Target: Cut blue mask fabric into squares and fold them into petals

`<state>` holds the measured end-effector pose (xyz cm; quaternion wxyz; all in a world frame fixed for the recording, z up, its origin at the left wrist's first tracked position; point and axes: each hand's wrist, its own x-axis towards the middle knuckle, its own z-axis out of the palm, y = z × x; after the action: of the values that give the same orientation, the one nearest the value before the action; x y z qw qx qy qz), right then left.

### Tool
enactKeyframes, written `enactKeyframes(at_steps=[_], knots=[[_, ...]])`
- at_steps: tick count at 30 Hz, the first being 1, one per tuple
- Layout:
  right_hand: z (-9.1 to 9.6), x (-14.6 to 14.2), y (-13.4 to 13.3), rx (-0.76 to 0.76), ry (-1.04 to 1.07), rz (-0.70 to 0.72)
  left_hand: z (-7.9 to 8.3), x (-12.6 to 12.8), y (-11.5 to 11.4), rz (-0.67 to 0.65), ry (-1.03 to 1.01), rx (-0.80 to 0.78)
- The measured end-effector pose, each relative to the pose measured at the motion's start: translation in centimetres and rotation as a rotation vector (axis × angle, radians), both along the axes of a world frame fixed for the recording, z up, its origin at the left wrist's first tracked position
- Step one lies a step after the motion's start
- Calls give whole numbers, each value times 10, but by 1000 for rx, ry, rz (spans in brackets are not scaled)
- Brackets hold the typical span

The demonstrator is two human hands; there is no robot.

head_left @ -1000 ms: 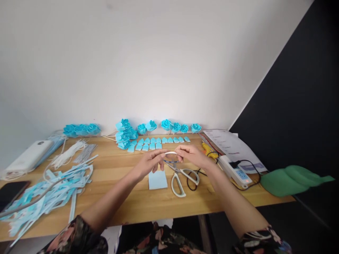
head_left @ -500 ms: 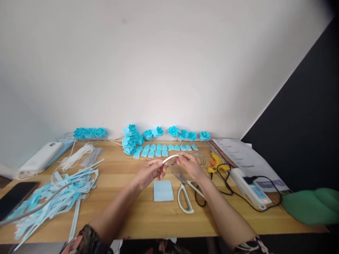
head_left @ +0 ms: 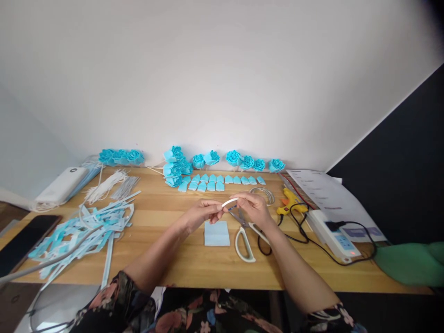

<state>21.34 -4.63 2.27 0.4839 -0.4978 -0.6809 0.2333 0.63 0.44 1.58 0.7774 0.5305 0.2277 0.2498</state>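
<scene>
Over the middle of the table, my left hand [head_left: 205, 212] pinches one end of a short, curved white strip [head_left: 230, 202]. My right hand [head_left: 254, 208] grips its other end with closed fingers. Just below the strip shows a thin dark-blue piece [head_left: 232, 208]; whether a hand holds it I cannot tell. Under the hands a light-blue paper square [head_left: 217, 233] lies flat. Beside it rest scissors [head_left: 245, 245] with white handles, blades apart, partly behind my right hand and wrist.
Blue paper roses [head_left: 234, 158] line the wall, with rows of petal pieces [head_left: 211, 186] before them. Left are a strip pile [head_left: 83, 231], white wires [head_left: 106, 186], a phone [head_left: 29, 240] and a power bank [head_left: 62, 187]. Right are a yellow glue gun [head_left: 293, 202], cords and a power strip [head_left: 335, 236].
The camera view has tilted down, so the table sits higher in the picture. Both hands still hold the white strip, which now shows shorter between them.
</scene>
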Motion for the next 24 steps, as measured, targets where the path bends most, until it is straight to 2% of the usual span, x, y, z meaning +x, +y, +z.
enactKeyframes(at_steps=[12,17,20,24], knots=[[-5,-3,-1,-17,40,-25,-3,5,-3,7,-26,-18],[7,5,4,36,-51,-109,-3,5,1,88,-62,-50],[22,12,-9,10,-222,-243,-3,5,5,206,-109,-72],[29,6,-50,-272,-747,-296,-3,6,10,272,-156,-82]])
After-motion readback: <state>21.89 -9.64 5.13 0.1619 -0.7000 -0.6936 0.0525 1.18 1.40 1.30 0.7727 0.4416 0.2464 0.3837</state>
